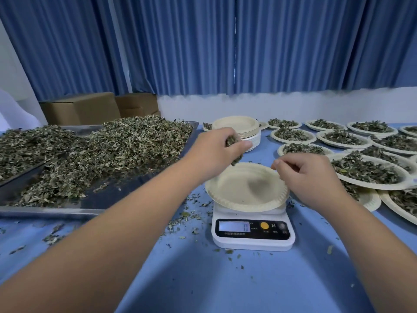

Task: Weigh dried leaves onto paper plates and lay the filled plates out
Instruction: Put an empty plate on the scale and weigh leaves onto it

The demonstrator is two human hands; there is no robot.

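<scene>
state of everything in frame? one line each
scale: on, reads 0
plate on scale: empty
left hand: grips leaf clump above that plate
right hand: curled at plate rim, grip unclear
plate stack: empty
laid-out plates: filled
tray: heaped with dried leaves

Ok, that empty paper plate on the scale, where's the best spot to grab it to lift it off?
Probably the crimped rim on the right, where the plate overhangs the scale: fingers under, thumb on top, coming from the right. It is shallow, so keep it level.
</scene>
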